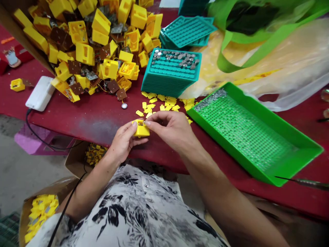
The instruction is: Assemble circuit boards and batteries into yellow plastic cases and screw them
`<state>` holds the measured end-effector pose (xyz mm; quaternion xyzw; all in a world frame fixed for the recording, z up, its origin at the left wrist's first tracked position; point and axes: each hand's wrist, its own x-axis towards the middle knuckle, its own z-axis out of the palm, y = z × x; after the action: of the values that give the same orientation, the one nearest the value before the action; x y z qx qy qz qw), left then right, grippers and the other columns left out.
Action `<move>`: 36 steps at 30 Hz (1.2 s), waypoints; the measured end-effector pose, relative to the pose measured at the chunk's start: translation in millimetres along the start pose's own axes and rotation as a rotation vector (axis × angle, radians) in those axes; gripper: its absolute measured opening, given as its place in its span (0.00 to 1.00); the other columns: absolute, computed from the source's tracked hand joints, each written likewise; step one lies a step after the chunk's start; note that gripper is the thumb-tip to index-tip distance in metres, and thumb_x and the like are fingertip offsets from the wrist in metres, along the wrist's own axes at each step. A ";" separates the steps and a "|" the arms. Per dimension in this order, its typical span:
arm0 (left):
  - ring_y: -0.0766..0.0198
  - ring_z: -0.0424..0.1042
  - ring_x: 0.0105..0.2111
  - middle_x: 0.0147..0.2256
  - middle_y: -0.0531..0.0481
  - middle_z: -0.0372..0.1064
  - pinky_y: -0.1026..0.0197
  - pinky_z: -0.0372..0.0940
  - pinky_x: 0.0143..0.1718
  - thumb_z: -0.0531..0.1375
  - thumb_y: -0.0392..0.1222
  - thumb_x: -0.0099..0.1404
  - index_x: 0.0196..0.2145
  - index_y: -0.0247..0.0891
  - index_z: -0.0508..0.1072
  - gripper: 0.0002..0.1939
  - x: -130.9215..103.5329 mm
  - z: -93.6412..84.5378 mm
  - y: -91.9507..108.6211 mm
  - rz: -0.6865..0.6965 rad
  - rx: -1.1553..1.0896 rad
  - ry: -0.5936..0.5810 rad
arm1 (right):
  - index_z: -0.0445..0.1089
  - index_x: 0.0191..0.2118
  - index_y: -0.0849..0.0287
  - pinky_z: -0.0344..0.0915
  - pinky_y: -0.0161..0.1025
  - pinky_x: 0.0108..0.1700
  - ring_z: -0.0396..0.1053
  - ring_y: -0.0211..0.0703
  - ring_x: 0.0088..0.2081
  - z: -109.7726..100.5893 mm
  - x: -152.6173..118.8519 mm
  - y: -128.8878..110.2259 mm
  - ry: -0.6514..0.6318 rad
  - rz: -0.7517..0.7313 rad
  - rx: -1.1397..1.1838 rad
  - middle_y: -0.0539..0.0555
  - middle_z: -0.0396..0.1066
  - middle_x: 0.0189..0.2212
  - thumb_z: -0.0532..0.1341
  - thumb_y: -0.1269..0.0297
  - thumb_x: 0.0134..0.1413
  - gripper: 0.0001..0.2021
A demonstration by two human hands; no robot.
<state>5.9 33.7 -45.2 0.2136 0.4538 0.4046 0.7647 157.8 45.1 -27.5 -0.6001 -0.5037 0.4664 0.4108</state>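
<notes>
My left hand [125,139] grips a small yellow plastic housing [142,129] just above the near edge of the red-covered table, its open recess facing up. The thumb lies on the housing's left end, with fingers underneath. My right hand [171,128] is closed in a pinch at the right end of the recess; whatever lies between its fingertips is too small to make out. Behind the hands, flat yellow plastic tabs [168,103] are scattered. A stack of teal ridged trays [169,77] rises beyond them, with round silver button cells [189,61] on top.
Yellow housings [84,54] with brown circuit boards are heaped at the back left. On the right lies a green perforated tray [246,133] of small metal pieces, a screwdriver [303,181] at its near corner. A white power bank [40,93] with a black cable sits left.
</notes>
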 end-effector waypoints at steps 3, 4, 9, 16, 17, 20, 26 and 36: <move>0.65 0.75 0.34 0.38 0.47 0.76 0.60 0.74 0.38 0.64 0.42 0.67 0.41 0.35 0.80 0.09 0.1 -0.1 -0.7 0.003 0.028 -0.015 | 0.75 0.24 0.59 0.66 0.35 0.31 0.68 0.37 0.27 -0.1 1.1 -4.0 -0.046 0.049 0.043 0.51 0.75 0.25 0.65 0.64 0.42 0.04; 0.64 0.75 0.35 0.39 0.46 0.76 0.60 0.75 0.38 0.64 0.42 0.67 0.41 0.35 0.80 0.09 0.2 -0.3 -1.1 0.009 0.047 -0.025 | 0.74 0.23 0.59 0.65 0.35 0.31 0.67 0.36 0.26 0.2 1.7 -5.4 -0.066 0.069 0.043 0.51 0.74 0.24 0.65 0.65 0.42 0.04; 0.61 0.76 0.42 0.44 0.44 0.77 0.62 0.75 0.38 0.64 0.43 0.66 0.47 0.36 0.80 0.13 2.1 -4.0 -2.4 0.045 0.154 -0.061 | 0.70 0.22 0.60 0.58 0.34 0.29 0.63 0.34 0.25 1.4 5.4 -8.6 -0.114 0.141 -0.136 0.49 0.70 0.22 0.65 0.69 0.45 0.05; 0.58 0.77 0.46 0.49 0.43 0.77 0.61 0.74 0.41 0.65 0.46 0.65 0.50 0.40 0.80 0.17 5.6 -14.8 3.1 0.060 0.309 -0.199 | 0.65 0.20 0.60 0.50 0.35 0.26 0.56 0.32 0.22 -0.2 9.2 -18.0 -0.221 0.181 -0.367 0.45 0.62 0.17 0.64 0.75 0.46 0.10; 0.57 0.77 0.46 0.50 0.43 0.77 0.61 0.74 0.41 0.65 0.46 0.64 0.50 0.40 0.80 0.18 6.4 -15.8 3.3 0.075 0.333 -0.218 | 0.65 0.19 0.61 0.50 0.35 0.26 0.55 0.31 0.21 -0.3 10.0 -19.8 -0.229 0.182 -0.381 0.45 0.61 0.16 0.64 0.77 0.46 0.11; 0.57 0.78 0.46 0.50 0.42 0.78 0.62 0.75 0.40 0.64 0.47 0.65 0.51 0.39 0.79 0.18 8.5 -17.5 3.4 0.072 0.325 -0.248 | 0.64 0.17 0.61 0.49 0.34 0.26 0.54 0.30 0.20 -2.6 11.2 -22.8 -0.226 0.198 -0.336 0.45 0.59 0.15 0.64 0.77 0.46 0.13; 0.55 0.82 0.39 0.45 0.40 0.79 0.61 0.77 0.36 0.62 0.43 0.67 0.52 0.34 0.76 0.18 9.1 -16.2 12.1 -0.065 0.095 -0.247 | 0.68 0.25 0.61 0.52 0.33 0.26 0.58 0.31 0.22 -23.4 9.4 -17.5 -0.127 0.017 0.003 0.46 0.64 0.20 0.66 0.70 0.48 0.07; 0.50 0.82 0.41 0.44 0.37 0.80 0.60 0.79 0.35 0.58 0.39 0.71 0.50 0.30 0.75 0.14 16.9 -23.0 11.9 -0.135 -0.138 -0.251 | 0.70 0.32 0.57 0.65 0.47 0.46 0.70 0.47 0.37 -68.5 86.8 -8.9 0.557 -0.358 -0.577 0.55 0.73 0.34 0.61 0.69 0.56 0.03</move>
<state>-14.6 53.4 -57.2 0.1787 0.3392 0.3527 0.8536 227.5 130.6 -16.1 -0.6965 -0.5793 0.0485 0.4207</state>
